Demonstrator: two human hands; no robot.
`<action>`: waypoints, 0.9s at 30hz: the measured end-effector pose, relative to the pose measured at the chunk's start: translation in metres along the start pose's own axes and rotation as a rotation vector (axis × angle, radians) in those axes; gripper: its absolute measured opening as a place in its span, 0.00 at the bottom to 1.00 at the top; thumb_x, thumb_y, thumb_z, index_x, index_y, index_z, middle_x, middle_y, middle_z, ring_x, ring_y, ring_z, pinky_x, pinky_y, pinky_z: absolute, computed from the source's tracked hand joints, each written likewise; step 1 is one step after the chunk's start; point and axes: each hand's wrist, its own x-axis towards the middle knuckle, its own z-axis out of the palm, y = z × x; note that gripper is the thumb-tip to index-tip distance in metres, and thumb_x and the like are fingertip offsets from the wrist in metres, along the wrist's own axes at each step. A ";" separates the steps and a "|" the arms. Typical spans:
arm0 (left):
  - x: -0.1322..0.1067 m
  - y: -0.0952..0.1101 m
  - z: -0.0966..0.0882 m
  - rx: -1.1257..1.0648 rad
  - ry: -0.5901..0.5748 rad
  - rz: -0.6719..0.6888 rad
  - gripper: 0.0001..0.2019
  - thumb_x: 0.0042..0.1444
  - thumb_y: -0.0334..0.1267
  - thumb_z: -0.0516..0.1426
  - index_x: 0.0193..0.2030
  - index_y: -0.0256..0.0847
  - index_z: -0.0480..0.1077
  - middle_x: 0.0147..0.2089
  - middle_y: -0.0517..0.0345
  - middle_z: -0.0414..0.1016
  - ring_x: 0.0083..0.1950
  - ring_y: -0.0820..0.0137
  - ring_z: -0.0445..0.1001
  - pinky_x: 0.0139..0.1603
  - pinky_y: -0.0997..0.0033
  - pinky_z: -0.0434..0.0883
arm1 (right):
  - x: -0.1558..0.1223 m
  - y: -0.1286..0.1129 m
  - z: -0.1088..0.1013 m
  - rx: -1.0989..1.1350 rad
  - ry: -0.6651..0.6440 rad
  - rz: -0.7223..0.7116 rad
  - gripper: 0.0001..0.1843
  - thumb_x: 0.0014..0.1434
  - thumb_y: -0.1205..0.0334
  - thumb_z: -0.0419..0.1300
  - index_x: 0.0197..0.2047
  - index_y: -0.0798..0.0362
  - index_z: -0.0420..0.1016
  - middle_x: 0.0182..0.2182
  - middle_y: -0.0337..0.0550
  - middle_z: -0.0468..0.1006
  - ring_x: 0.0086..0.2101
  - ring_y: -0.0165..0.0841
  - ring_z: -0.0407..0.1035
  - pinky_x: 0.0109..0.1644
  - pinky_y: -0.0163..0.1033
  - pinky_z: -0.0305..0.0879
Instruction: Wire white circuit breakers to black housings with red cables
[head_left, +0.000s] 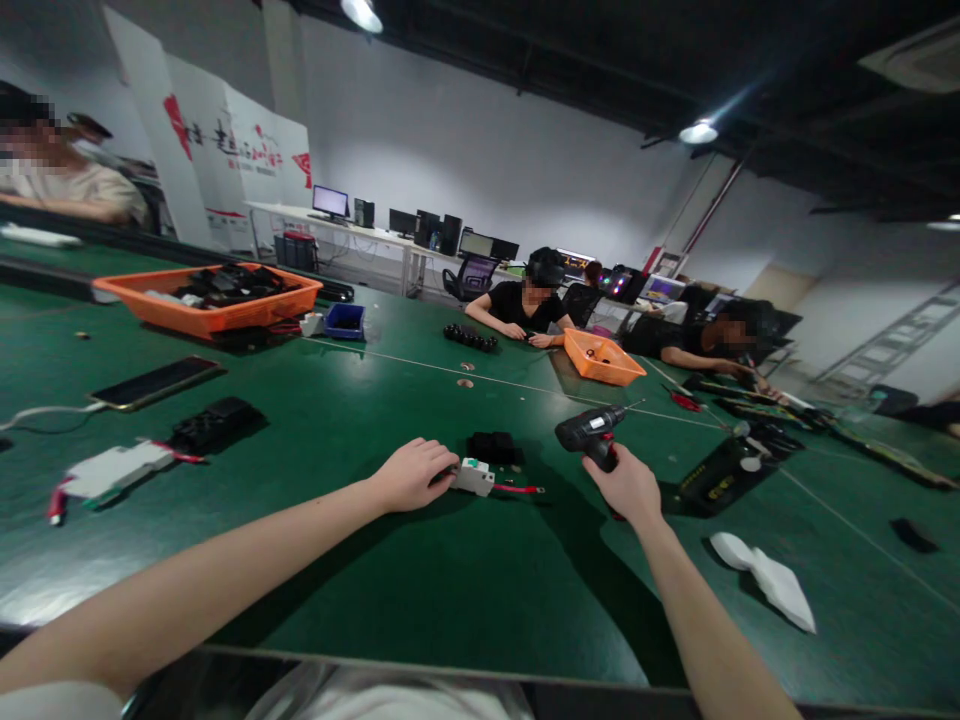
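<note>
In the head view, my left hand (417, 474) has its fingers closed on the left end of a white rectangular plastic breaker (475, 478) with a green toggle, lying in from the near edge of the green worktop (465, 600), roughly midway along it. A short red wire (519, 489) sticks out towards the worktop's right edge. My right hand (628, 484) is wrapped around the grip of a black-and-red cordless drill (591, 430), its bit aimed off to the right, away from the breaker. To work well, I'd judge, I should press the breaker flat, keep my left fingertips clear of the bit, line it up straight before squeezing, and avoid nudging the black block (493, 447) just behind.
</note>
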 end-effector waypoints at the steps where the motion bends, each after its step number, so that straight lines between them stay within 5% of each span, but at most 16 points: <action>1: 0.001 0.001 0.000 0.010 -0.003 -0.001 0.10 0.64 0.39 0.54 0.49 0.43 0.69 0.47 0.53 0.77 0.47 0.66 0.74 0.46 0.64 0.69 | 0.001 0.008 0.003 -0.042 -0.041 0.030 0.26 0.58 0.41 0.58 0.48 0.54 0.74 0.41 0.55 0.80 0.40 0.48 0.75 0.40 0.44 0.65; 8: 0.004 0.002 0.004 -0.001 0.020 0.027 0.11 0.65 0.39 0.53 0.50 0.42 0.70 0.46 0.51 0.78 0.46 0.65 0.75 0.44 0.62 0.72 | 0.009 0.046 0.007 -0.125 -0.224 0.176 0.30 0.57 0.38 0.58 0.45 0.60 0.77 0.40 0.62 0.80 0.43 0.51 0.76 0.44 0.47 0.68; 13: 0.006 0.000 0.006 -0.001 0.026 0.020 0.11 0.65 0.40 0.52 0.50 0.41 0.70 0.46 0.50 0.78 0.46 0.64 0.76 0.45 0.60 0.72 | 0.008 0.047 0.011 -0.118 -0.313 0.184 0.30 0.57 0.40 0.59 0.44 0.62 0.78 0.42 0.65 0.78 0.45 0.53 0.75 0.47 0.50 0.67; 15: 0.007 0.000 0.006 0.002 0.015 0.021 0.11 0.65 0.41 0.52 0.50 0.41 0.70 0.46 0.50 0.78 0.47 0.63 0.75 0.45 0.60 0.72 | 0.004 0.043 0.013 -0.145 -0.245 0.165 0.30 0.58 0.43 0.59 0.47 0.65 0.76 0.44 0.68 0.76 0.47 0.54 0.72 0.50 0.52 0.66; 20: 0.008 0.001 0.005 -0.016 0.003 0.030 0.11 0.65 0.41 0.52 0.50 0.41 0.70 0.47 0.50 0.78 0.47 0.62 0.75 0.46 0.59 0.72 | -0.010 0.021 0.020 -0.059 0.020 -0.172 0.24 0.63 0.51 0.57 0.54 0.62 0.70 0.53 0.65 0.68 0.54 0.52 0.64 0.57 0.52 0.62; 27: 0.006 -0.004 -0.007 -0.041 -0.062 0.046 0.11 0.65 0.42 0.52 0.49 0.41 0.71 0.47 0.50 0.77 0.48 0.63 0.74 0.47 0.60 0.71 | -0.025 -0.009 0.044 0.325 -0.146 -0.617 0.13 0.65 0.61 0.57 0.50 0.56 0.74 0.52 0.53 0.69 0.51 0.40 0.68 0.59 0.45 0.64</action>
